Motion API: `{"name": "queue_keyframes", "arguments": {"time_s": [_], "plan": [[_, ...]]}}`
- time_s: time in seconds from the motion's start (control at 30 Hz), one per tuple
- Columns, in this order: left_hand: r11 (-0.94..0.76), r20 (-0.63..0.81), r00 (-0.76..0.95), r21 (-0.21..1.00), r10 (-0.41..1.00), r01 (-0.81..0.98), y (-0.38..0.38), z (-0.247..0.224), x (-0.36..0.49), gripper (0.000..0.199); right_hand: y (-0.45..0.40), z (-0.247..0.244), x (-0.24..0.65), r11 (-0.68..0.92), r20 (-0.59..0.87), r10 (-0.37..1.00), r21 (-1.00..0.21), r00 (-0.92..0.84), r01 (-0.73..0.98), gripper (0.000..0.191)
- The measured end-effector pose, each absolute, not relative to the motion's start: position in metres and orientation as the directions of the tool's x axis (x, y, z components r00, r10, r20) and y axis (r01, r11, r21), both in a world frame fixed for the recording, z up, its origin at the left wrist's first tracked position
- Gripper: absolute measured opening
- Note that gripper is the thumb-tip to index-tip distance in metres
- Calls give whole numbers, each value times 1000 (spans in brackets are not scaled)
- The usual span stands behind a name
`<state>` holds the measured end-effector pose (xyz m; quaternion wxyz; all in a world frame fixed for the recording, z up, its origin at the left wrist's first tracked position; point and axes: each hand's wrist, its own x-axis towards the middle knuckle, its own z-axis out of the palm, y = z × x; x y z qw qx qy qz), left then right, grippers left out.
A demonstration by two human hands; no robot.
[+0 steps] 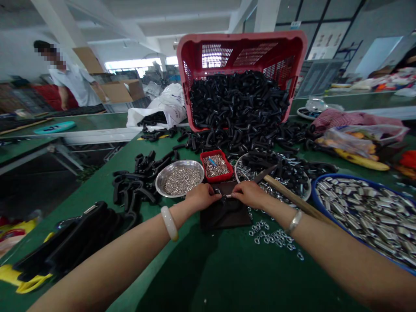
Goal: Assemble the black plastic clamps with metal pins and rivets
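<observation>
While the left hand [202, 196] and right hand [248, 194] pinch a metal fitting [225, 196], they nearly touch. A dark pad [225, 214] lies beneath.

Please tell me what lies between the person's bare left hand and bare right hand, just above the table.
In the head view, a small silver metal fitting lies between the left hand and the right hand, over a dark brown rectangular pad.

This place is a factory workshop: there is a long green bench [97, 173], a red crate [240, 43] with many black parts [237, 104], cardboard boxes [118, 92], and a worker [74, 84] standing behind
</observation>
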<state>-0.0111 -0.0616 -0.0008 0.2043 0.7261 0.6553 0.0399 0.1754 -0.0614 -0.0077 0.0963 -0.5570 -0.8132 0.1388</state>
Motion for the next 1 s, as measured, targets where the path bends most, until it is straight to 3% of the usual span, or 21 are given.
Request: {"name": "queue_keyframes", "arguments": {"time_s": [0.17,0.33,0.43,0.7,0.87,0.93,1.0], "plan": [[-56,-30,76,431,997,901,-70,-13,-10,46,-54,1,176,325,-10,940,-275,-341,905,21],[-63,-10,75,446,997,893,-72,-16,-11,43,-14,19,152,320,102,947,-201,-305,926,27],[-45,-12,57,468,998,883,-74,-14,-14,42,17,20,123,288,80,957,-181,-277,941,25],[-50,41,33,543,999,838,-76,-22,-19,42,56,3,85,225,81,974,-228,-212,947,23],[-38,4,43,588,999,808,-74,-24,-21,43,46,17,107,213,220,964,-309,-148,927,32],[-29,-11,45,597,999,801,-73,-23,-22,43,29,22,120,224,247,962,-480,-115,848,30],[-25,-18,46,610,999,792,-72,-22,-23,43,4,20,132,223,221,972,-757,-80,614,25]]}}
